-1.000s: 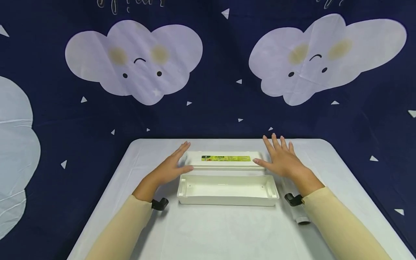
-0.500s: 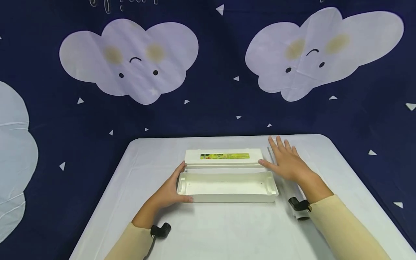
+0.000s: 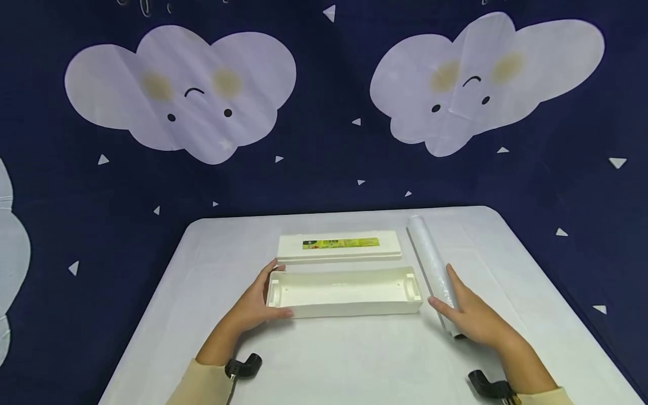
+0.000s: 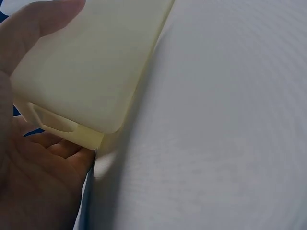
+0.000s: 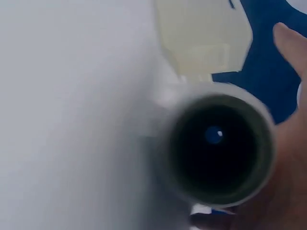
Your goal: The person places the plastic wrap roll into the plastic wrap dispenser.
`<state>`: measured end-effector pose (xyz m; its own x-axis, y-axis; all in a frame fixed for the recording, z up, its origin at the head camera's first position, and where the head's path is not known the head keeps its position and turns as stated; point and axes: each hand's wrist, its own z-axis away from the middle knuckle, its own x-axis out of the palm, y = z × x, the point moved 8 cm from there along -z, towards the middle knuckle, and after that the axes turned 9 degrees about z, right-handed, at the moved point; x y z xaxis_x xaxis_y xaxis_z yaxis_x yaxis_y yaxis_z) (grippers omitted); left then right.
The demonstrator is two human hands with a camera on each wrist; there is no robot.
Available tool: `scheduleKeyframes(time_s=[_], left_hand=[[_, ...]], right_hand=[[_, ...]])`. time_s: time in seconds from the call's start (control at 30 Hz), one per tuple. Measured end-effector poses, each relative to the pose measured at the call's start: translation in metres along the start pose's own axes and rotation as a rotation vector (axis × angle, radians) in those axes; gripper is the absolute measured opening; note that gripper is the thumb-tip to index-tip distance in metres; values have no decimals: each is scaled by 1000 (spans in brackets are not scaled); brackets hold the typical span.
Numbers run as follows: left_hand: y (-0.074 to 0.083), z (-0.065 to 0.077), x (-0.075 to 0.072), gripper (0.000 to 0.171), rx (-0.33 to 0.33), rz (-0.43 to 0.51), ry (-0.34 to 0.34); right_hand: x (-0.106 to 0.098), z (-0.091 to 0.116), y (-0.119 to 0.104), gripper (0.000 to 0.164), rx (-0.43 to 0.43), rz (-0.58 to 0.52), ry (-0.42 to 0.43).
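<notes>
My left hand (image 3: 254, 306) holds the left end of a long cream-white plastic box (image 3: 349, 309), also seen as a pale wall (image 4: 91, 72) in the left wrist view. Its thumb lies along the front wall and its fingers reach round the end. On the right, my right hand (image 3: 476, 315) is spread around the near part of a cling film roll (image 3: 430, 253). Its thumb is straight and stands off the roll in the right wrist view, where the hollow core (image 5: 216, 148) faces the camera. Finger contact with the roll is mostly hidden there.
Behind the box lies a matching white lid (image 3: 339, 253) with a yellow-green label (image 3: 340, 243). All of it is on a white-covered table (image 3: 344, 360). A dark blue cloth (image 3: 329, 185) with printed clouds hangs behind the table's far edge.
My right hand has come back toward the near end of the roll, uncovering its far part. My left hand moved from beside the lid to the box's left end. The view shifted slightly.
</notes>
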<state>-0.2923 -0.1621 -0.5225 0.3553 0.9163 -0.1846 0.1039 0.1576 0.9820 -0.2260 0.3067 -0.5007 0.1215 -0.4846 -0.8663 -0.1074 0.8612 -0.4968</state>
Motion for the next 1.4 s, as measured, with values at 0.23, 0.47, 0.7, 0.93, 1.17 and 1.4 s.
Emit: scheduleKeyframes(time_s=[0.23,0.47,0.7,0.93,1.17,1.4], left_hand=[[3,1,1,137,4,7,-7],[3,3,1,135,-12,-3,6],[1,4,2,133,-21,2,10],[2,6,1,134,-40,-12,14],[4,7,2,134,-42,-29,17],[1,5,2,132,-36,-17,14]], right_hand=[[7,22,4,108,103,23,222],[9,29,0,101,157,18,383],[7,34,-4,81,189,0,494],[3,36,-4,71,213,-32,579],[-5,40,-5,66,206,-74,662],[-17,44,12,61,336,-148,661]])
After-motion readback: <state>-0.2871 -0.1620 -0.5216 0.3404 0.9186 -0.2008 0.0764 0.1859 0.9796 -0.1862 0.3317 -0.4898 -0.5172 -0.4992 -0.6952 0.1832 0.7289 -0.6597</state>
